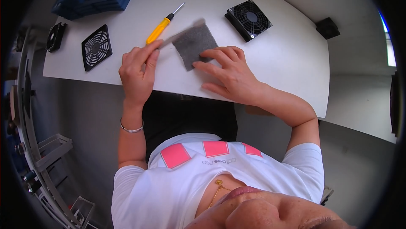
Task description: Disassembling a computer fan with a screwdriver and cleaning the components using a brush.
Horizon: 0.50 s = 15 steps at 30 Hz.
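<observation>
Pinning the grey pad while the tool works it

My right hand (231,73) has its fingers spread, the front fingertips resting on the near right edge of the grey pad (193,45), thumb apart below them. The pad lies flat on the white table (292,64), between my two sets of fingers. My left hand (138,68) pinches the end of a thin tool (181,34) between thumb and forefinger; it is blurred, perhaps a brush, its far end over the pad's top edge. I judge this to be a brushing or wiping step. The next stroke calls for light pressure and a steady right hold, so the pad doesn't skid. Just beyond my left fingertips lies a yellow screwdriver (160,29); left of them, a black grille (96,47); beyond my right fingers, a black fan (249,19).
</observation>
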Motion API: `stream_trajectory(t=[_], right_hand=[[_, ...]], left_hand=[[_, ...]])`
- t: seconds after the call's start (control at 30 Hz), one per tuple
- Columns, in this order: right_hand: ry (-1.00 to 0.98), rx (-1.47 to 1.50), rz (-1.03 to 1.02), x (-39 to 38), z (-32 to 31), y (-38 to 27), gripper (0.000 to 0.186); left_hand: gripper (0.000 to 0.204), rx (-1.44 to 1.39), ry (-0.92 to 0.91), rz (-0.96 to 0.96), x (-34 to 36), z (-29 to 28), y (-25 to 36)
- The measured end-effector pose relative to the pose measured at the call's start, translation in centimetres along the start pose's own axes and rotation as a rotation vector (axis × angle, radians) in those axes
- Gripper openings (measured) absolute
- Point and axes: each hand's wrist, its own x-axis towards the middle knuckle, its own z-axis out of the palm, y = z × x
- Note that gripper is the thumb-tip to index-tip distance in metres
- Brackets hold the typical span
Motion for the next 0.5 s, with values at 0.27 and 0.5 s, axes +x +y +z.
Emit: stream_trajectory(t=[0.27,0.5], right_hand=[[0.023,0.007,0.005,0.0,0.3,0.1,0.051],[0.089,0.040,0.018,0.3,-0.4,0.3,0.047]], left_hand=[[0.020,0.082,-0.130,0.089,0.4,-0.4,-1.4],[0.021,-0.069,-0.142,0.010,0.3,-1.1,-0.9]])
